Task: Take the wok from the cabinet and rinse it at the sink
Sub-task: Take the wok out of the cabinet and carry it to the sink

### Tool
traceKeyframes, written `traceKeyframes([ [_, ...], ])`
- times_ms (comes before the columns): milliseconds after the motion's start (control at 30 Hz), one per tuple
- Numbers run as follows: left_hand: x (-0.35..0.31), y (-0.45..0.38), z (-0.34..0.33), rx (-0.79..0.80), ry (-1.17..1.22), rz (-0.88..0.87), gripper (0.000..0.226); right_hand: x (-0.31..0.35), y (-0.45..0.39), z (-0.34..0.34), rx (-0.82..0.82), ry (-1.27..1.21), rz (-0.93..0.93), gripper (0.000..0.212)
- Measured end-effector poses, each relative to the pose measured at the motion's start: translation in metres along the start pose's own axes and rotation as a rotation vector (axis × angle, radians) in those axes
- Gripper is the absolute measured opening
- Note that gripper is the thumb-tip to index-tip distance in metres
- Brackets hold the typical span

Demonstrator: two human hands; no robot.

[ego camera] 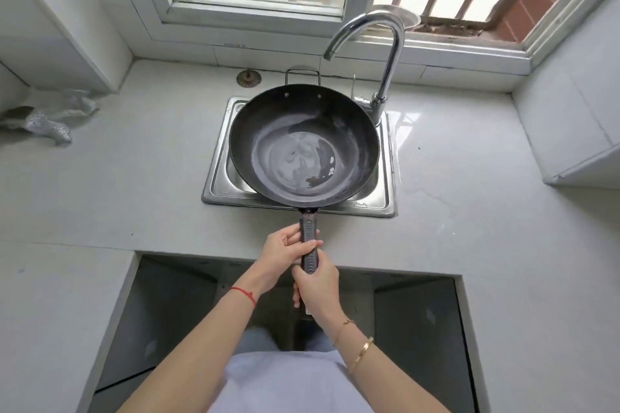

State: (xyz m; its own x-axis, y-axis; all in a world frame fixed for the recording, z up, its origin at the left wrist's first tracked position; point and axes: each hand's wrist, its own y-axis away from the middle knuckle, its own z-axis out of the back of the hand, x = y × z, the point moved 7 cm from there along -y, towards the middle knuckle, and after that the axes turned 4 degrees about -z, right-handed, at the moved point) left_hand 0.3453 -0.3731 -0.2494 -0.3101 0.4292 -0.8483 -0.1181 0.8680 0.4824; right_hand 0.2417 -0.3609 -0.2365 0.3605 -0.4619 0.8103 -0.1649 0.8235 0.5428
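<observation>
A large black wok point(303, 144) hangs level over the small steel sink point(218, 184), covering most of the basin. A shallow pool of water and a brown speck lie in its bottom. Its dark ribbed handle point(308, 231) points toward me. My left hand point(285, 250) grips the handle from the left, fingers wrapped around it. My right hand point(315, 285) holds the handle's near end just behind the left. The chrome gooseneck faucet point(385, 54) stands at the sink's back right, its spout ending above and beyond the wok's far rim. No water runs from it.
A pale stone countertop point(117, 178) surrounds the sink. Crumpled silvery wrap point(50, 124) lies at far left. A drain plug point(249, 77) sits behind the sink, next to a wire rack point(302, 72). The open cabinet point(167, 312) gapes below the counter edge. A window is behind.
</observation>
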Motion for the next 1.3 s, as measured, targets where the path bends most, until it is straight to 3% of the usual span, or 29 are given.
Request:
traceKeyframes([
  [267,-0.001,-0.031,0.007,-0.028,0.015,0.039,0.048,0.003,-0.035,-0.006,0.031,0.012,-0.003,0.022],
  [733,0.013,-0.044,0.017,0.004,0.034,0.101,0.054,-0.006,-0.047,-0.015,0.064,0.038,-0.058,0.014],
  [933,0.018,-0.047,0.013,-0.03,0.026,0.106,0.05,-0.003,-0.055,0.005,0.152,0.34,0.043,0.022],
  [1067,0.022,-0.046,0.009,-0.106,-0.024,0.119,0.042,0.021,-0.062,0.053,0.024,0.565,0.299,0.023],
  [1167,0.024,-0.047,0.002,-0.144,0.005,0.148,0.043,0.042,-0.084,0.092,-0.121,0.524,0.383,0.017],
  [1300,0.032,-0.051,-0.002,-0.183,-0.03,0.174,0.036,0.082,-0.124,0.118,-0.191,0.446,0.435,0.03],
])
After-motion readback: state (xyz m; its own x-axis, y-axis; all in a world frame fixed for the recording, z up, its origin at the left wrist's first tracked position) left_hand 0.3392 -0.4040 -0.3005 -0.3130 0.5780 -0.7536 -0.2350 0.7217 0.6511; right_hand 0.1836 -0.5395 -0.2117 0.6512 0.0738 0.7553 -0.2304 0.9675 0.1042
